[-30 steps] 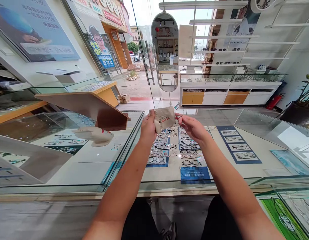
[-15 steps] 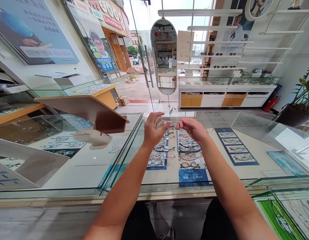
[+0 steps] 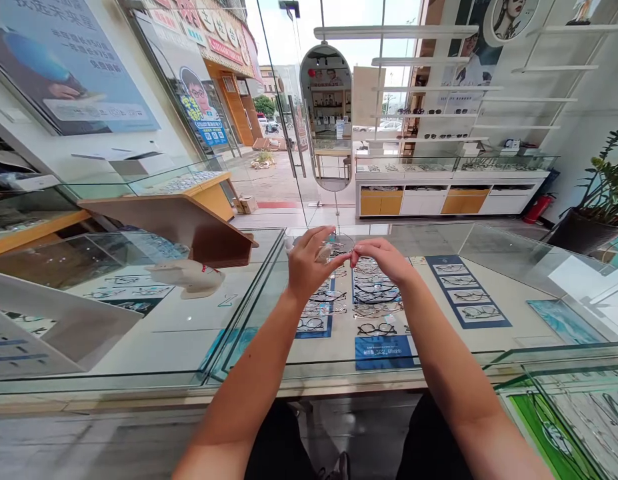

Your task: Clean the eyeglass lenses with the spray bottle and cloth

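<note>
Above the glass counter, my left hand (image 3: 311,260) is curled around a pale cloth (image 3: 323,253), with its thumb stretched toward the other hand. My right hand (image 3: 381,259) pinches a thin-rimmed pair of glasses (image 3: 347,237) between thumb and fingertips. Only a fine arc of the rim shows between the hands; the rest is hidden. The fingertips of both hands meet or nearly meet. Below them, under the glass, several eyeglass frames (image 3: 377,329) lie in rows on blue cards (image 3: 385,353).
A glass counter edge (image 3: 349,363) runs in front of me. To the left stand a brown wooden board (image 3: 189,223) and a beige animal-shaped figure (image 3: 193,279). An oval mirror (image 3: 327,120) rises beyond the counter. At right are a framed blue card strip (image 3: 466,293) and a potted plant (image 3: 596,200).
My hands have come together, the left thumb now reaching my right fingertips. The view has shifted slightly.
</note>
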Motion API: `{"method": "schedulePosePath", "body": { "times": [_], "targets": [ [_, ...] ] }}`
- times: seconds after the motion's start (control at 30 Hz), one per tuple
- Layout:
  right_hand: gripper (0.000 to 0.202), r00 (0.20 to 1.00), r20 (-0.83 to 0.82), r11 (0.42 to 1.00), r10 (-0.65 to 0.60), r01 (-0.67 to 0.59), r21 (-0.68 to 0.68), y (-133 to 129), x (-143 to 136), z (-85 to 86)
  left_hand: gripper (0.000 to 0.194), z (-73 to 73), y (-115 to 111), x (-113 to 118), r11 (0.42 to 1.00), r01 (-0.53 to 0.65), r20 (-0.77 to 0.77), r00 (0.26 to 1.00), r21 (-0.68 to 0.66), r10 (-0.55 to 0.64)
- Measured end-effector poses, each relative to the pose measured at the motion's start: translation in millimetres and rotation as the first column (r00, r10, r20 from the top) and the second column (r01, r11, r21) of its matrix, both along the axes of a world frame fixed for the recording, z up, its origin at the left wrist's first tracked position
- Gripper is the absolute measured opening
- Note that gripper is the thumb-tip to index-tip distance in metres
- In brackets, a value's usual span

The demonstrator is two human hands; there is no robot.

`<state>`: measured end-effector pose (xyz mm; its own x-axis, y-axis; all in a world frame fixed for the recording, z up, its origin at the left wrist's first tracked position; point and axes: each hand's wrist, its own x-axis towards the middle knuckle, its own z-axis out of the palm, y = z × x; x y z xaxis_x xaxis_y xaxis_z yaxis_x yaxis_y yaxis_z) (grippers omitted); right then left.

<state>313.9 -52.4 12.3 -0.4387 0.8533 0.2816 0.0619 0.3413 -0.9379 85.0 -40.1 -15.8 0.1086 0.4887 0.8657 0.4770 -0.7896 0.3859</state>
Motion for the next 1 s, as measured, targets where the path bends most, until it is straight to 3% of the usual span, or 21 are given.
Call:
{"method": "schedulePosePath", "body": {
  "times": [0.1, 0.17, 0.23, 0.33, 0.4, 0.47, 0.57, 0.63, 0.83, 1.0],
  "targets": [
    [0.029, 0.989, -0.037, 0.986, -0.144, 0.147, 0.081, -7, -1, 17.8, 0.061, 11.7, -4, 1, 0.995, -0.058, 0.028, 0.998, 0.076, 0.056],
    [0.026, 0.952, -0.007, 0.932, -0.306, 0.301, 0.201, -18, 1, 38.1, 0.06, 27.1, -5, 1, 0.983, -0.113, 0.066, 0.992, 0.144, 0.105],
    [0.029, 0.899, 0.012, 0.83, -0.437, 0.398, 0.392, -38, 7, 64.0, 0.062, 49.3, -7, 1, 0.961, -0.182, 0.127, 0.979, 0.207, 0.158],
    [0.037, 0.816, 0.054, 0.627, -0.575, 0.398, 0.67, -83, 17, 102.1, 0.066, 88.9, -15, 4, 0.925, -0.273, 0.203, 0.954, 0.266, 0.223],
    [0.042, 0.756, 0.027, 0.495, -0.655, 0.4, 0.771, -113, 22, 118.6, 0.065, 111.4, -24, 9, 0.908, -0.312, 0.227, 0.94, 0.28, 0.253],
    [0.047, 0.706, -0.008, 0.401, -0.708, 0.412, 0.818, -133, 25, 125.1, 0.063, 125.6, -35, 16, 0.894, -0.337, 0.268, 0.927, 0.297, 0.261],
    [0.052, 0.655, -0.089, 0.301, -0.75, 0.459, 0.835, -138, 25, 122.1, 0.061, 131.3, -50, 23, 0.889, -0.352, 0.306, 0.916, 0.294, 0.261],
    [0.053, 0.646, -0.117, 0.284, -0.755, 0.482, 0.829, -131, 24, 117.9, 0.061, 130.0, -56, 23, 0.892, -0.337, 0.288, 0.924, 0.301, 0.252],
    [0.046, 0.648, -0.079, 0.334, -0.757, 0.487, 0.807, -118, 18, 114.2, 0.059, 130.6, -64, 16, 0.87, -0.383, 0.263, 0.914, 0.311, 0.309],
    [0.04, 0.636, -0.087, 0.325, -0.767, 0.501, 0.802, -117, 14, 114.6, 0.054, 130.4, -63, 14, 0.888, -0.364, 0.24, 0.922, 0.28, 0.303]
  ]
}}
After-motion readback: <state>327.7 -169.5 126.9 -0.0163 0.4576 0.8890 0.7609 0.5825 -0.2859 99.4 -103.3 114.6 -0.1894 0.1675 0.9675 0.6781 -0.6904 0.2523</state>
